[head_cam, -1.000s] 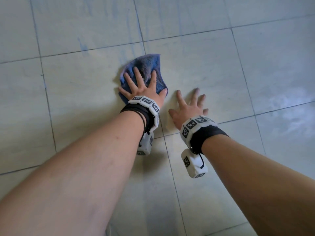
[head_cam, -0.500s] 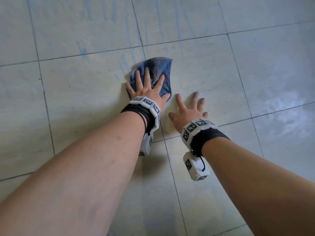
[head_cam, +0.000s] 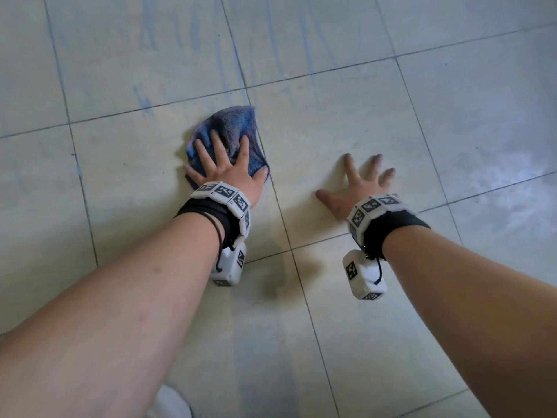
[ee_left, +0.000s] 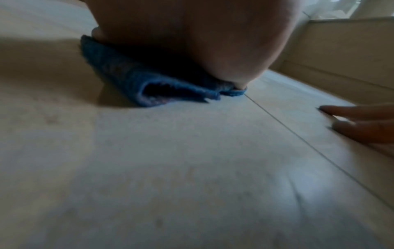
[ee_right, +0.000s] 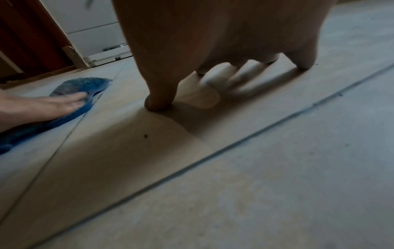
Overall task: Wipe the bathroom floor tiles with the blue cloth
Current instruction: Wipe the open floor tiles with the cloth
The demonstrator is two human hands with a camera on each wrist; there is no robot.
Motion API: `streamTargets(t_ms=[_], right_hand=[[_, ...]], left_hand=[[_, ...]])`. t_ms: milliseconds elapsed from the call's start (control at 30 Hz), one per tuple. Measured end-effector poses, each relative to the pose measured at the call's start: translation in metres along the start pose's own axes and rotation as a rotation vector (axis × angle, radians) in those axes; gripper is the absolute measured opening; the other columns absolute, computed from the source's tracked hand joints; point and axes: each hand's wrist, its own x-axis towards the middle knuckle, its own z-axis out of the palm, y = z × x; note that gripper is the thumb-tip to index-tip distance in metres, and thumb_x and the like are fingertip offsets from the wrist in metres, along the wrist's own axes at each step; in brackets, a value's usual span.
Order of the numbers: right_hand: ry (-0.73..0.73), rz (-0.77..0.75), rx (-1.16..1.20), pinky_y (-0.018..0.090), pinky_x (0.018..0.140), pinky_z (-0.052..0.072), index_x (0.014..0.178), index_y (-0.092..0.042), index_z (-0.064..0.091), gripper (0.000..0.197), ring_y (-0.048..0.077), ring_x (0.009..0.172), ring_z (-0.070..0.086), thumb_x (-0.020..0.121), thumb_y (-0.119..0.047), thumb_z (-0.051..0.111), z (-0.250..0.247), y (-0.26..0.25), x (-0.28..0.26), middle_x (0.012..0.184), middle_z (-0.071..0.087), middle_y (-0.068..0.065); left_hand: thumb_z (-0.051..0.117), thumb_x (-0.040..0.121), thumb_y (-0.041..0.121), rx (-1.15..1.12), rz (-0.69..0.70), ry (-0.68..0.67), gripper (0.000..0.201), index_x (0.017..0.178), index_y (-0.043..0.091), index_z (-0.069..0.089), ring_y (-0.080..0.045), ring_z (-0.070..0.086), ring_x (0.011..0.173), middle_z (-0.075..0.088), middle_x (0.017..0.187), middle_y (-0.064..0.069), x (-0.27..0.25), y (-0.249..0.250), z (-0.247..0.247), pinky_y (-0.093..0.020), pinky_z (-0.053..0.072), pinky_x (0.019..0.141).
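The blue cloth (head_cam: pixel 233 126) lies crumpled on the pale floor tiles (head_cam: pixel 331 125), just left of a grout line. My left hand (head_cam: pixel 224 164) presses flat on its near half, fingers spread and straight. From the left wrist view the palm (ee_left: pixel 192 42) sits on the folded cloth (ee_left: pixel 149 87). My right hand (head_cam: pixel 358 182) is apart to the right, propped on the bare tile on spread fingertips and holding nothing. The right wrist view shows those fingertips (ee_right: pixel 158 102) on the tile, with the cloth (ee_right: pixel 85 84) and left hand (ee_right: pixel 42 107) off to the left.
Faint blue streaks (head_cam: pixel 193 31) mark the far tiles. A white rounded object (head_cam: pixel 171 401) shows at the bottom edge. A low tiled wall (ee_left: pixel 341 59) runs on the right. A brown door frame (ee_right: pixel 32 42) and a white unit (ee_right: pixel 95 33) stand beyond the cloth.
My left hand has slid the cloth leftward across the grout line. The right hand has shifted to the right, so the two hands are now farther apart.
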Motion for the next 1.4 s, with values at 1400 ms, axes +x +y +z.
streamTargets(t_ms=[1400], right_hand=[[0.061,0.144,0.136,0.061,0.118,0.007,0.153,-0.039,-0.007,0.088,0.034,0.147,-0.019,0.089,-0.069,0.044,-0.004,0.089,0.002,0.160,-0.025,0.001]], left_hand=[[0.031,0.093,0.072,0.206,0.452,-0.046,0.077,0.156,0.044,-0.004,-0.041,-0.023,0.147,-0.025,0.162,-0.009,-0.015,0.090,0.020,-0.069,-0.007,0.112]])
